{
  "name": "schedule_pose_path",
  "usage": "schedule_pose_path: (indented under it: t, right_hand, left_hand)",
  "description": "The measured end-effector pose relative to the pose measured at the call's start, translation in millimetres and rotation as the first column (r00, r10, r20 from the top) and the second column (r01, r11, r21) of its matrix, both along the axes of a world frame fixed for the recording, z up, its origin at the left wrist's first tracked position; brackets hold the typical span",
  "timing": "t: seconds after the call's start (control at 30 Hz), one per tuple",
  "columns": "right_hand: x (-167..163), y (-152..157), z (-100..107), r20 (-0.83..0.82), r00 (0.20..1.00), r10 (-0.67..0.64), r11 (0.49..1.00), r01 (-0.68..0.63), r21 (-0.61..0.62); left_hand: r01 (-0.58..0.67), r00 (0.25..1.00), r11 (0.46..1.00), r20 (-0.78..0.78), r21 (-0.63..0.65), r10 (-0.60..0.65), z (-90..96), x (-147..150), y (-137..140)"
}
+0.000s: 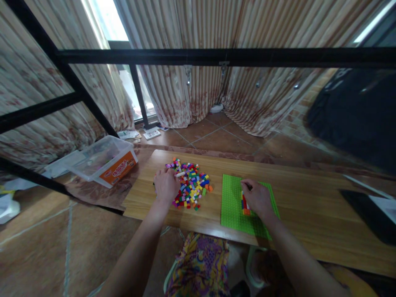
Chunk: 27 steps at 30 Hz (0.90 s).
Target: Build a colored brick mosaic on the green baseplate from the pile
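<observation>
My left hand [167,185] is over the left side of a pile of small coloured building bricks [193,181]. Its fingers are loosely bent and a little apart, touching the bricks, with the tips partly hidden. A white brick [180,174] lies beside them. My right hand [257,198] is above a green studded baseplate [230,202], thumb and fingers pinched together. What they grip is too small and shaded to make out. Below these fingers, a short row of red, white and blue bricks with an orange brick [246,211] at its near end stands on the plate, partly covered by my hand.
The bricks and baseplate are on a long wooden table [198,225]. A clear plastic box [107,159] with an orange label sits on the left. A dark flat object [366,214] lies at the right. Black metal bars [198,57] cross in front of striped curtains.
</observation>
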State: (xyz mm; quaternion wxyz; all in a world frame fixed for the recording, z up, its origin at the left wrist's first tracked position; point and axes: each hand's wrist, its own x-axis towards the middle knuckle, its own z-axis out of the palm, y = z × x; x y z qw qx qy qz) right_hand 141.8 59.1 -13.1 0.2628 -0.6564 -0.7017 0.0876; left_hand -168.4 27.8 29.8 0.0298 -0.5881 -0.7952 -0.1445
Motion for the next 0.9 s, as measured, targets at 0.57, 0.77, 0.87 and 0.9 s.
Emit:
schedule_pose_path:
  t: [0.57, 0.77, 0.87, 0.9]
  right_hand:
    - [0.6, 1.4, -0.9, -0.018, 1.000, 0.003, 1.000, -0.004, -0.026]
    - [0.4, 1.1, -2.0, -0.019, 1.000, 0.007, 1.000, -0.007, -0.013]
    - [0.1, 0.7, -2.0, -0.022, 1.000, 0.006, 1.000, -0.006, -0.007]
    - [0.0, 0.7, -2.0, -0.022, 1.000, 0.001, 1.000, -0.001, -0.007]
  left_hand:
    - [0.309, 0.951, 0.950, -0.004, -0.055, -0.309, -6.5, 26.4, 27.2]
    - [0.268, 0.963, 0.962, 0.003, -0.058, -0.268, -8.6, 17.8, 20.8]
    - [0.239, 0.971, 0.967, -0.004, -0.089, -0.240, -7.9, 12.9, 17.6]
    - [0.238, 0.971, 0.967, -0.006, -0.093, -0.239, -7.4, 11.9, 16.6]
